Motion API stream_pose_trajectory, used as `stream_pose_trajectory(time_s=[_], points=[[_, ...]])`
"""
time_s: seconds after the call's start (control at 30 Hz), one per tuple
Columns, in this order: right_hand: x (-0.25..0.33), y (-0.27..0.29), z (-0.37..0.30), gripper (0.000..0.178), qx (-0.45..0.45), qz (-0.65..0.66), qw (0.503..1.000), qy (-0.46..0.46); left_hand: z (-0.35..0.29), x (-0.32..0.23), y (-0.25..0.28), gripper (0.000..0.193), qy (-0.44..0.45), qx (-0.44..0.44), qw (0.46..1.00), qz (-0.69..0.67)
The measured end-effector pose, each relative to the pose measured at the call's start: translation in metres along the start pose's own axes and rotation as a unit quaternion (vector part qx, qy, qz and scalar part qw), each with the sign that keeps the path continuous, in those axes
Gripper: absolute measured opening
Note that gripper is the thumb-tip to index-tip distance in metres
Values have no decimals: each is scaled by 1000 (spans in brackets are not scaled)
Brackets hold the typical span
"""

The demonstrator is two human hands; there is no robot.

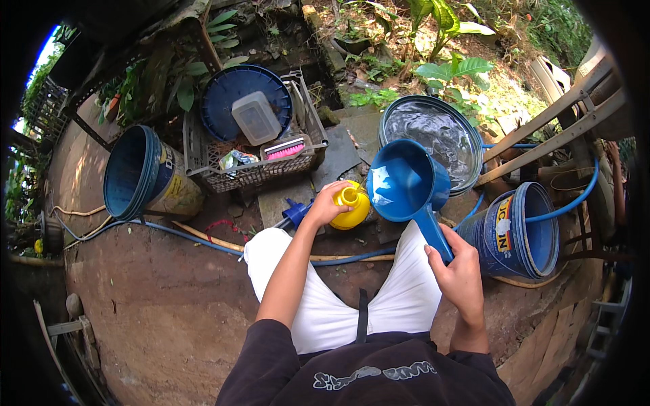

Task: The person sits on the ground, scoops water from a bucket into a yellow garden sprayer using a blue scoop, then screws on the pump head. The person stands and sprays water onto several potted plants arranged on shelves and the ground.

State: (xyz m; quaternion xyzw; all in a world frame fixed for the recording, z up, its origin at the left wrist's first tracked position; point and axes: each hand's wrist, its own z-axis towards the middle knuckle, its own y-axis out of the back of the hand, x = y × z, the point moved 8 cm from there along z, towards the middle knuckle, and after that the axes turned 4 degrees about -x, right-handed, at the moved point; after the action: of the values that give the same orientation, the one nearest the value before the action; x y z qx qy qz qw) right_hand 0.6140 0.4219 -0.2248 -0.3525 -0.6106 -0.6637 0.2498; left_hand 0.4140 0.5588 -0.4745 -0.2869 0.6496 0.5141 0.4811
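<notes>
Off the near right corner of the crate [257, 174], gripping yellow container [355, 214] with left hand [330, 205], blue dipper [406, 181] with right hand [460, 271]; might splash trousers [399, 298] through loose grip.

Left hand [330, 206] grips yellow jug [355, 215] near its open neck. Right hand [462, 272] holds blue dipper [414, 177] by the handle. Beyond dipper: bucket [384, 127] of water. Ahead, leftward: crate [271, 176] containing pink-bristled brush [286, 149].

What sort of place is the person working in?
It looks like an outdoor yard or garden corner: leafy plants grow in sunlight, brown ground lies underfoot, and a blue hose runs among plastic buckets.
</notes>
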Motion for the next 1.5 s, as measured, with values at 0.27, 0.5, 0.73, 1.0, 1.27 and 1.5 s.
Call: stream_pose_trajectory(time_s=[0.27, 0.5, 0.73, 1.0, 1.27, 1.5], points=[[3, 1, 1, 30, -7, 8, 1000, 14, 1, 4, 0, 60, 9, 2, 1000, -5], [6, 0, 4, 31, -1, -1, 1000, 12, 3, 5, 0, 60, 6, 1, 1000, -9], [6, -2, 5, 31, -5, -13, 1000, 25, 2, 3, 0, 60, 15, -5, 1000, -2], [7, -4, 6, 30, -11, -26, 999, 21, 3, 8, 0, 61, 18, -3, 1000, -9], [8, -5, 7, 31, -13, -32, 999, 31, 3, 5, 1, 60, 9, -5, 1000, -4], [6, -6, 7, 31, -17, -29, 999, 41, 2, 3, 2, 61, 12, -7, 1000, -5]])
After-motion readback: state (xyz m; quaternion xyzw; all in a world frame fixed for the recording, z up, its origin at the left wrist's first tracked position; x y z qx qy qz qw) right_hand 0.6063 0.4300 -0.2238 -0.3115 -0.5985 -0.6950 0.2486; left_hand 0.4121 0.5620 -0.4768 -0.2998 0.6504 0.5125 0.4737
